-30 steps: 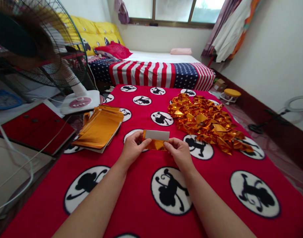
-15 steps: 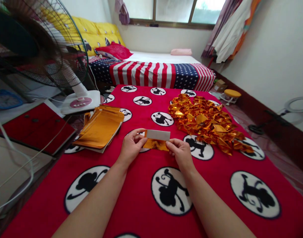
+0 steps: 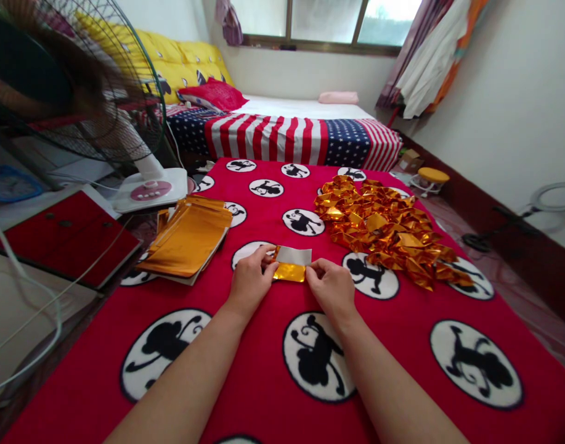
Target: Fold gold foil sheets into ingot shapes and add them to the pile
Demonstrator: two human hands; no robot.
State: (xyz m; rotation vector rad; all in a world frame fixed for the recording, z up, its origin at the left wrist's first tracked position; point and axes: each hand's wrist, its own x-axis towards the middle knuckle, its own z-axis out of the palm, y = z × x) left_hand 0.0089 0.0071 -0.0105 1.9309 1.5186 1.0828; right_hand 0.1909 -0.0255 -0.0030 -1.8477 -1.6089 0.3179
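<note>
A small folded piece of gold foil paper [image 3: 290,272] is held between my two hands, its upper strip showing a pale grey back. My left hand [image 3: 253,276] pinches the left end of it, fingers closed. At the right end, my right hand [image 3: 329,285] has its thumb and finger closed on the paper's edge. To the left lies a stack of flat gold foil sheets [image 3: 190,237]. A heap of folded, shiny orange-gold foil pieces [image 3: 384,225] spreads over the right side of the red cloth [image 3: 245,382] with monkey prints.
A running fan [image 3: 148,185] stands at the left, beside a red board [image 3: 65,237] and a white cable. Behind the cloth is a bed [image 3: 282,135]. A yellow stool [image 3: 433,174] and a ring-shaped stand [image 3: 557,196] are at the right.
Both hands have drawn slightly closer together. The paper between them looks narrower, and its lower gold part now shines brightly.
</note>
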